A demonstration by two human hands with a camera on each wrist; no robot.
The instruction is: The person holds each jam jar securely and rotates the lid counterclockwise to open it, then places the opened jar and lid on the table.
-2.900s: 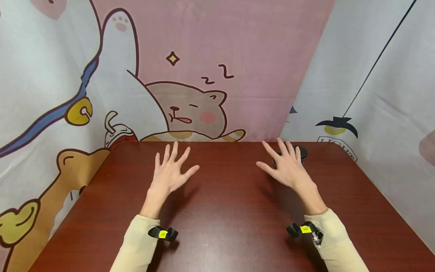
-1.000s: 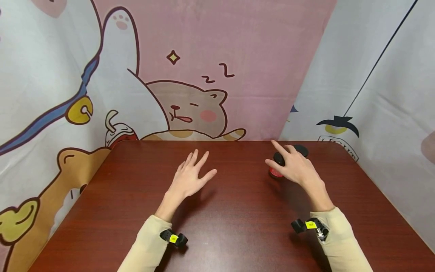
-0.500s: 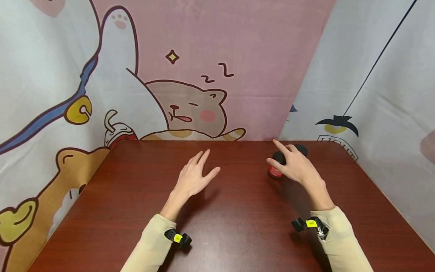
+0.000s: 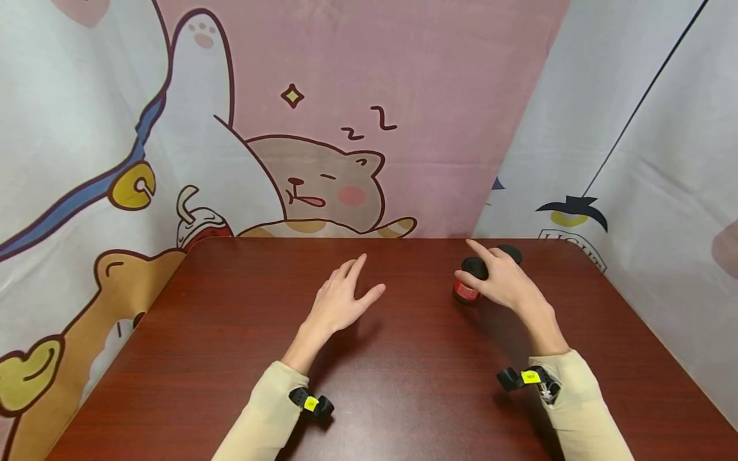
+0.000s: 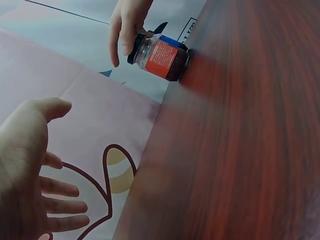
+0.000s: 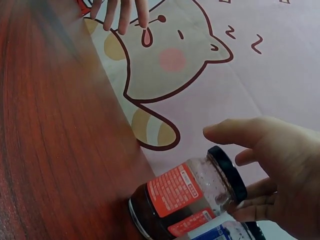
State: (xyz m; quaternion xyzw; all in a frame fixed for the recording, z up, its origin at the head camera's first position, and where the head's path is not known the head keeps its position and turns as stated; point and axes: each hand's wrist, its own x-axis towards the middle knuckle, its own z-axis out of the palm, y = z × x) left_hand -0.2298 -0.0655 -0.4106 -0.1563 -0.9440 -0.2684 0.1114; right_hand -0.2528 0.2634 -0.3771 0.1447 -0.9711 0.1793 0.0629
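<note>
A glass jar (image 4: 466, 292) with a black lid, a red label and dark contents stands upright at the table's far right. My right hand (image 4: 510, 282) hovers at this jar's lid, thumb and index finger stretched out. In the right wrist view, the thumb is apart from the lid (image 6: 227, 172); whether the lower fingers touch it I cannot tell. Beside the red-labelled jar is a second jar (image 6: 220, 232) with a blue and white label, mostly hidden by my right hand in the head view. My left hand (image 4: 340, 301) is held above the middle of the table, fingers extended, holding nothing.
The dark red-brown wooden table (image 4: 403, 384) reaches back to a printed cartoon curtain (image 4: 438, 115), which also hangs along both sides. Each wrist wears a black strap-mounted camera (image 4: 311, 403) with a yellow tag.
My left hand has moved right across the table. My right hand has shifted slightly right and tipped over the lid, its fingers less spread, showing more of the red-labelled jar.
</note>
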